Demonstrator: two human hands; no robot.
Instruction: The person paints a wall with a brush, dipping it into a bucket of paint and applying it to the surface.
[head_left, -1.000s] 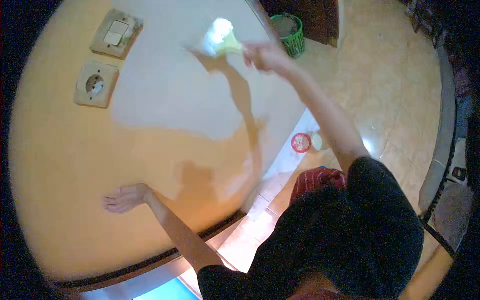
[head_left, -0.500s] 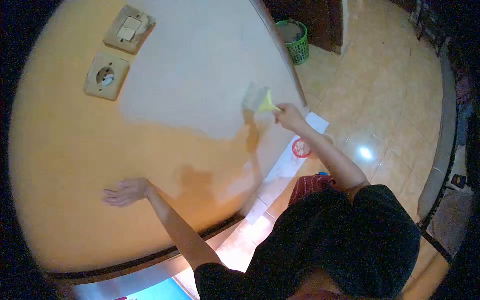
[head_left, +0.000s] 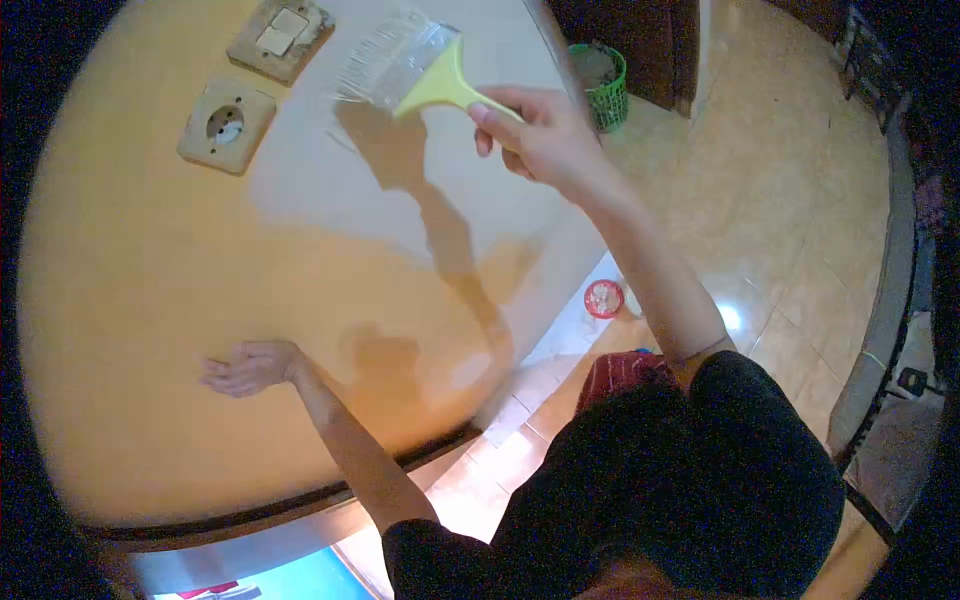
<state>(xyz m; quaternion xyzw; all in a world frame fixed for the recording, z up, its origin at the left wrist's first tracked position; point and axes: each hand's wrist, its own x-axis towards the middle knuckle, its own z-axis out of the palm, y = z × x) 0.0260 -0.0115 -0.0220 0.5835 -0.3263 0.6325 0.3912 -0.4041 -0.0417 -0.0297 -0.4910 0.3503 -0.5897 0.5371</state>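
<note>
The right hand (head_left: 540, 135), arm stretched upward, grips the yellow-handled wide paintbrush (head_left: 415, 72) against the grey-painted orange wall (head_left: 140, 300), near the beige socket (head_left: 227, 125). The left hand (head_left: 245, 367) rests flat, fingers spread, on the wall.

Upper frame: brush (head_left: 415, 68), glossy yellow plastic handle, pale bristles; wall (head_left: 150, 300), matt painted plaster; floor (head_left: 790, 200), glossy tiles.

no readable text, labels or numbers anywhere
</note>
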